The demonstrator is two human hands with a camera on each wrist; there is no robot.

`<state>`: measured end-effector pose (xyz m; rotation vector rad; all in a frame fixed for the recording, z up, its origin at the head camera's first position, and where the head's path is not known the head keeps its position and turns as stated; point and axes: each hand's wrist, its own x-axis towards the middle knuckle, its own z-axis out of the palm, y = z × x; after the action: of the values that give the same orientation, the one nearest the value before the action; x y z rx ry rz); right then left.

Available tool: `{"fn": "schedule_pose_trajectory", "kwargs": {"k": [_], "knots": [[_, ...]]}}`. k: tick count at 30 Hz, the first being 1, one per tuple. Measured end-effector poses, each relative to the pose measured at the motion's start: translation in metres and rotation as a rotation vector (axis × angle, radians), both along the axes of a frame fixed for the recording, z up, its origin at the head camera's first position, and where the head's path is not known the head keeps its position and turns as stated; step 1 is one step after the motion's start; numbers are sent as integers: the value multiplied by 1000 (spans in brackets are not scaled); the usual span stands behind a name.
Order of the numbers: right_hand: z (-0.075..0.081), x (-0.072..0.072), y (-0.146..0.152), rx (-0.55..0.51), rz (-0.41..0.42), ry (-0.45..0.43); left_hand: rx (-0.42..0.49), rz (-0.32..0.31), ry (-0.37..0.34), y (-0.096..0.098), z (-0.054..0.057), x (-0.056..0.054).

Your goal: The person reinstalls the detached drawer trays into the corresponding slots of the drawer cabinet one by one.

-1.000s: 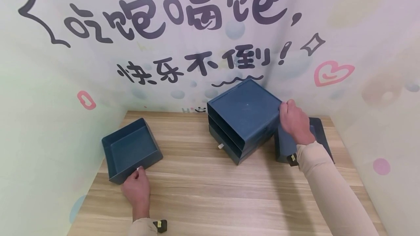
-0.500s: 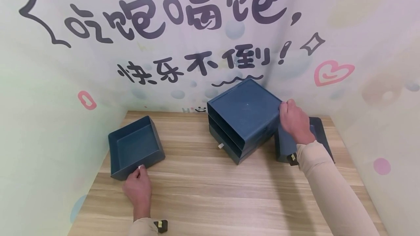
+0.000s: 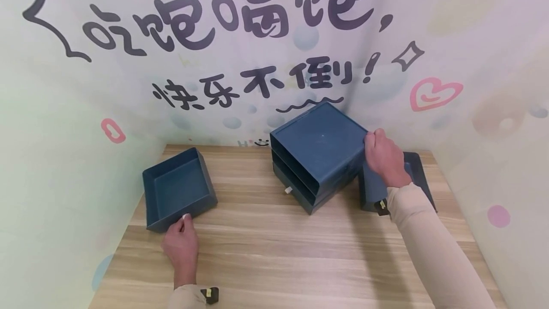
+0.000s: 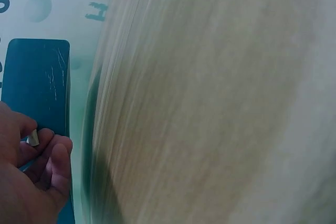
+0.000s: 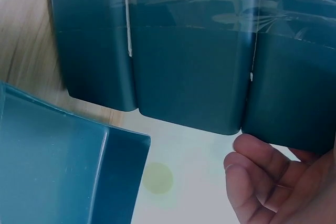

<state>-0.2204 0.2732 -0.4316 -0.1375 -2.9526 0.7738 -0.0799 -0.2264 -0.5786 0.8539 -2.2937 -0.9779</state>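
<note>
My left hand (image 3: pixel 181 249) pinches a small pale pull tab (image 4: pixel 33 138) on the front of a blue, shallow drawer (image 3: pixel 180 187) at the left of the table. The drawer's inside is bare, and in the left wrist view a strip of wall shows between it and the table. My right hand (image 3: pixel 386 156) grips the upper right edge of a blue three-tier drawer unit (image 3: pixel 319 139), fingers curled at its back. Its two upper slots are open and hollow. The lowest tier has a drawer front with a pale tab (image 3: pixel 289 190).
A second loose blue drawer (image 3: pixel 372 190) lies right of the unit, partly hidden under my right hand and wrist. The wooden table (image 3: pixel 274 261) meets a printed wall (image 3: pixel 206 125) at the back, with more wall at both sides.
The left hand has moved the loose drawer slightly right and away from me, turning it a little. My right hand and the unit have stayed in place.
</note>
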Motion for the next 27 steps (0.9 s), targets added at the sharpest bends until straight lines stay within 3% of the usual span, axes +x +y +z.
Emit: {"fn": "schedule_pose_trajectory", "kwargs": {"k": [16, 27], "knots": [[1, 0, -2, 7, -12, 11, -17, -81, 53, 2, 6, 2], [1, 0, -2, 8, -10, 13, -85, -143, 165, 7, 8, 3]]}}
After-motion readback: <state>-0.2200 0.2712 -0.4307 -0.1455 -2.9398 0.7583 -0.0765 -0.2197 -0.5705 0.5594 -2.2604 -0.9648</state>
